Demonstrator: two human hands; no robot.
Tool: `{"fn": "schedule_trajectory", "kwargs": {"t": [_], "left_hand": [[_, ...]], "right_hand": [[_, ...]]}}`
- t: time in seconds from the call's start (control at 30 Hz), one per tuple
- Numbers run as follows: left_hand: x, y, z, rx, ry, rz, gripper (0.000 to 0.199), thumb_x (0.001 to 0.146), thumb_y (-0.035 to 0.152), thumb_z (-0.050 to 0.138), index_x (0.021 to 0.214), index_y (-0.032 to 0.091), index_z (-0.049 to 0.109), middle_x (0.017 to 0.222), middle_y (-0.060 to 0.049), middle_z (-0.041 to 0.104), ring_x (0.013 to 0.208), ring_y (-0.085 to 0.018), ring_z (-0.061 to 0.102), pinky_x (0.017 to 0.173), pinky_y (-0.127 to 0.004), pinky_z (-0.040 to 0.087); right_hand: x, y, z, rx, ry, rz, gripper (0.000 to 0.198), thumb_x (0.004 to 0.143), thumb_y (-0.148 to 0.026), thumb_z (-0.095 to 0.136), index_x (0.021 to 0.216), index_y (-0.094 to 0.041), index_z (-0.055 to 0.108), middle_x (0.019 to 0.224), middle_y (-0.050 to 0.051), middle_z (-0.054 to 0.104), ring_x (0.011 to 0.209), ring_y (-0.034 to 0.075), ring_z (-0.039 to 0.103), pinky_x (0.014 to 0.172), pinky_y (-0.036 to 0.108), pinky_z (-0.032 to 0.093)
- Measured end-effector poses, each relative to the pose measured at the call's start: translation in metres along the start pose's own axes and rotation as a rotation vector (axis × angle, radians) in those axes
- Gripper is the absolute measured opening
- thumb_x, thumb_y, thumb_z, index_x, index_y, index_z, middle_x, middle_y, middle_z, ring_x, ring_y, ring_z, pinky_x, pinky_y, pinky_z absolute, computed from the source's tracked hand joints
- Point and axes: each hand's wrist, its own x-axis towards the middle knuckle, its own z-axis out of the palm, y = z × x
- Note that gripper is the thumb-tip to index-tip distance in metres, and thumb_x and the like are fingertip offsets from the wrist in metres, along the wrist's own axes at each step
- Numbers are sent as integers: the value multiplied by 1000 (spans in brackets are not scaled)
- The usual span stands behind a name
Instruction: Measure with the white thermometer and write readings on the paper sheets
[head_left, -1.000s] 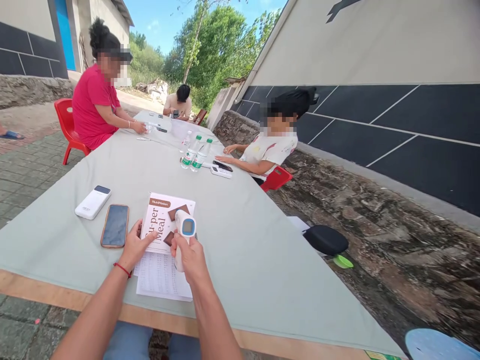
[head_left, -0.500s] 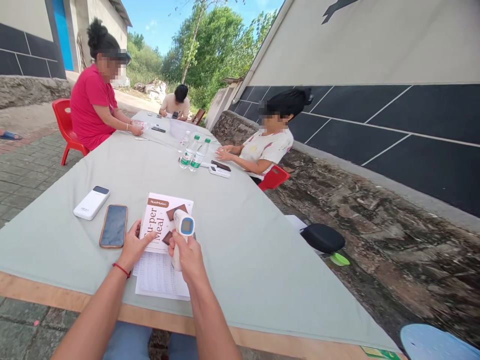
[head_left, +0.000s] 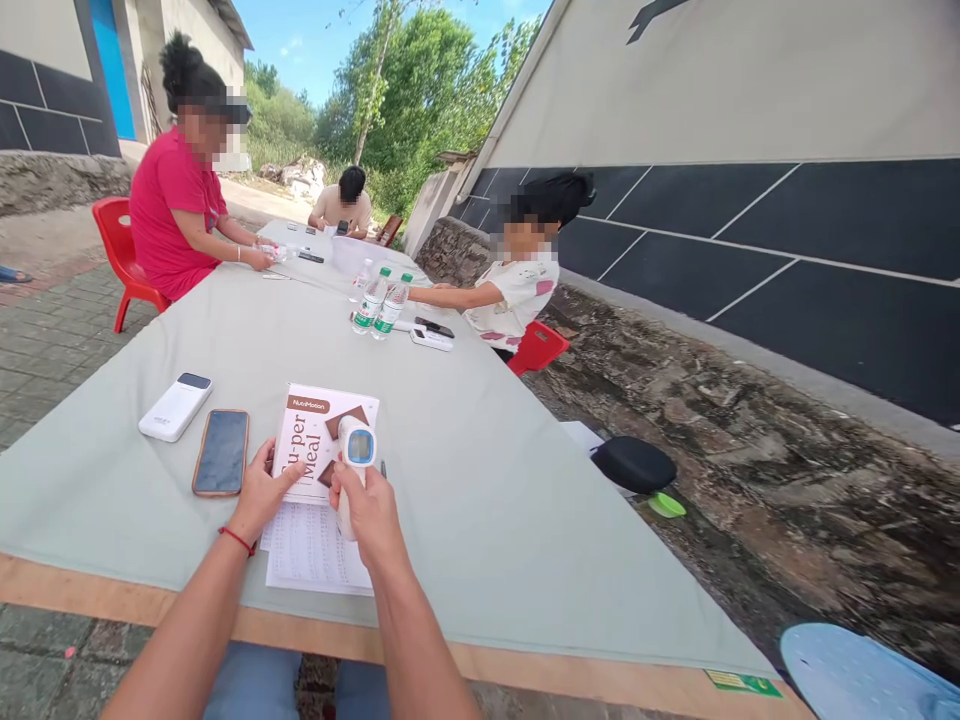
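My right hand (head_left: 367, 505) is wrapped round the grip of a white infrared thermometer (head_left: 358, 441) with a blue-rimmed screen facing me. Its front end is over the right side of a white and brown "NutriMotion" box (head_left: 300, 440). My left hand (head_left: 262, 490), with a red cord at the wrist, grips that box by its left edge, thumb across the front. Printed sheets (head_left: 315, 555) lie on the table beneath the box. Left of my left hand are a phone (head_left: 221, 453) in a brown case and a white power bank (head_left: 176, 407). A pen tip shows beside the thermometer.
Two green-capped water bottles (head_left: 381, 305) stand mid-table, near another phone (head_left: 433, 327) and a white device (head_left: 431, 340). A pale basin (head_left: 352, 255) sits farther back. Three people sit round the cloth-covered table (head_left: 480, 500). A black case (head_left: 634, 464) is off the right edge.
My view has shifted slightly, so most things sit a little farther left. The person at the right has stretched an arm toward the bottles. My hands keep their holds.
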Motion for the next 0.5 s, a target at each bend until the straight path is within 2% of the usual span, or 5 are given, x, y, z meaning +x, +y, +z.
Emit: {"fn": "schedule_trajectory", "kwargs": {"t": [0.1, 0.37, 0.5], "left_hand": [[1, -1, -1, 22, 19, -20, 69, 63, 49, 75, 119, 14, 55, 114, -14, 66, 104, -29, 63, 89, -41, 49], [2, 8, -3, 20, 8, -49, 72, 64, 51, 75, 123, 14, 54, 121, -14, 64, 110, -29, 60, 93, -41, 48], [1, 13, -3, 37, 17, -67, 71, 65, 52, 74, 122, 15, 54, 121, -14, 63, 112, -30, 59, 94, -42, 48]], "right_hand": [[-9, -15, -2, 17, -30, 25, 27, 76, -44, 58, 66, -20, 50, 54, -5, 49, 51, 11, 40, 49, 24, 33], [-33, -57, -22, 78, -37, -104, 28, 78, -47, 60, 76, -19, 55, 62, -3, 53, 60, 13, 46, 55, 25, 37], [-53, -80, -34, 69, -64, -163, 29, 78, -47, 59, 75, -19, 56, 64, -2, 53, 63, 13, 48, 57, 25, 39]]}}
